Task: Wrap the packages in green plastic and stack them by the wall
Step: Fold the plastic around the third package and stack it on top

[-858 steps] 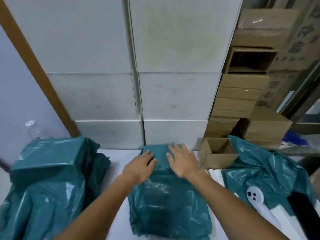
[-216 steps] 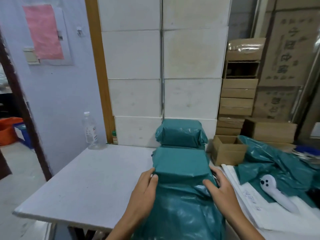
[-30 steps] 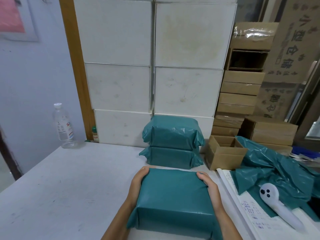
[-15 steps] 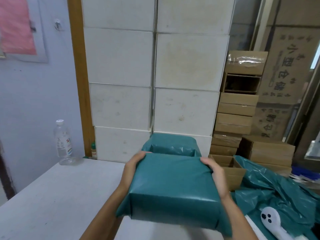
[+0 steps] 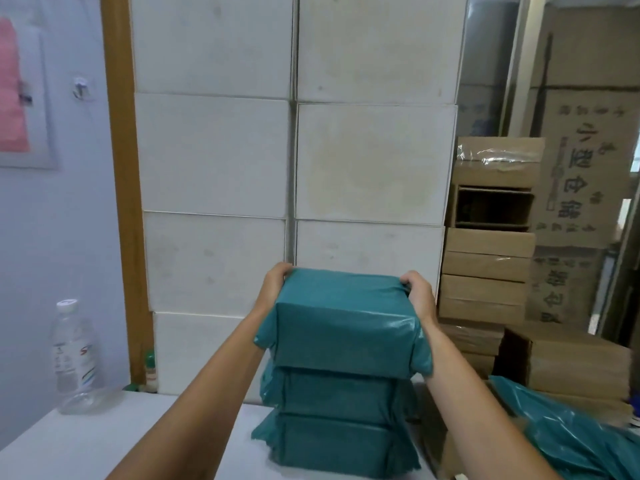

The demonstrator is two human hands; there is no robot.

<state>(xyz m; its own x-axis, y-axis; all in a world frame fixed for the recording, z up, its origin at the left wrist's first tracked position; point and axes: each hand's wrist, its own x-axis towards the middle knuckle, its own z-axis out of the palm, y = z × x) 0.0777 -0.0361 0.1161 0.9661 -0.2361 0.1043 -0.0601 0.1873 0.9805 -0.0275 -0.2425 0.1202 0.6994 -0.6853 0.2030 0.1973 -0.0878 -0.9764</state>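
A: Where is the top package [image 5: 341, 327]?

B: Between the hands, sitting on two wrapped packages [image 5: 337, 424] directly below them, on the table [image 5: 86, 441].

A: And the grip?

B: The left hand [image 5: 275, 287] clasps its left far corner, fingers curled over the edge. The right hand [image 5: 417, 296] clasps the right far corner the same way.

A: What lies beyond the hands?

B: White boxes [image 5: 374, 164], just behind. Loose plastic [image 5: 561, 431] lies below right of the right hand; a bottle [image 5: 74, 355] stands well left of the left hand.
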